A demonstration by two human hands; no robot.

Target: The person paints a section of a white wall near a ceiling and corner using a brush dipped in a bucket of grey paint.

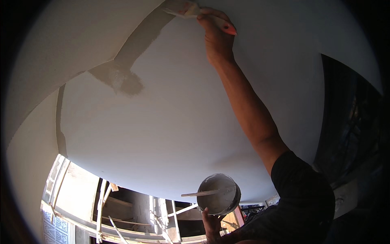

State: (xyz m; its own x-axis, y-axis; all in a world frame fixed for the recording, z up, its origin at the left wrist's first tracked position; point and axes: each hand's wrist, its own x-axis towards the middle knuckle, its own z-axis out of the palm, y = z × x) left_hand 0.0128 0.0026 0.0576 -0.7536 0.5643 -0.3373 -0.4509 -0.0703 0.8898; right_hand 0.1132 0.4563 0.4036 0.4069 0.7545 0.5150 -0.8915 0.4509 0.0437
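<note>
My right hand (218,33) is raised overhead and grips a paintbrush (190,10) with a red-tipped handle. The bristles meet the upper end of a wet-looking grey band (141,38) along the white wall's edge. Lower down, my left hand (211,224) holds a round, dark bucket (218,204) from below, its thumb at the rim. Pale grey, paint-like material lies inside the bucket, and a flat wooden stick (199,193) rests across its mouth. A wider grey patch (122,79) marks the wall near the corner.
The white wall (170,122) spans most of the view, with an adjoining pale surface (61,39) at left. A dark glossy panel (350,116) stands at right. Below left are wooden poles (102,207), a building under construction and a blue patterned panel (56,224).
</note>
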